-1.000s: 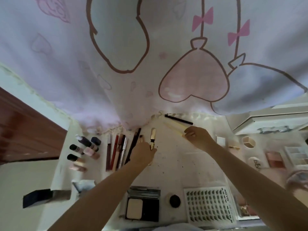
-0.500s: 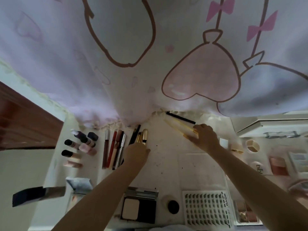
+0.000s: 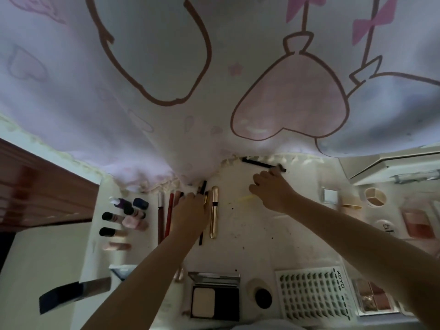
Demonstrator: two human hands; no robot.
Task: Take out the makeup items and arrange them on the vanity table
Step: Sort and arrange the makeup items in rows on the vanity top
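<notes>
near edge: open powder compact [image 3: 215, 297] with its mirror lid up, small round black-lidded pot [image 3: 262, 297] just right of it, then a lash tray [image 3: 312, 296] printed XOYO, and a pink palette [image 3: 373, 298] at the far right corner.
near left: dark flat case [image 3: 71, 292] hanging off the left edge of the vanity table [image 3: 252, 239].
mid left: cluster of small bottles [image 3: 123, 217], dark caps, pinkish bodies, lying on their sides.
pencil row: slim sticks [image 3: 165, 215] laid side by side, red and brown ones visible; my left hand covers the right part of the row.
left hand [image 3: 190, 211]: lying flat over the pencil row, fingers stretched toward the curtain, nothing visibly gripped. A dark stick [image 3: 201, 236] pokes out from under the palm.
gold tube [image 3: 214, 211]: on the table just right of my left hand, lengthwise, parallel to the row, free of my fingers.
right hand [image 3: 270, 190]: knuckles up, fingers curled; blurred, can't tell if they hold anything. A pale yellowish stick [image 3: 245, 198] shows faintly by the hand.
black pencil [image 3: 263, 164]: on the table just past my right fingertips, at the curtain hem.
right side: pink blush pan [image 3: 417, 223], round divided pot [image 3: 375, 196], small square mirror [image 3: 329, 195].
far: white curtain [image 3: 214, 79] with pink heart and bow print, hem on the back edge of the table.
</notes>
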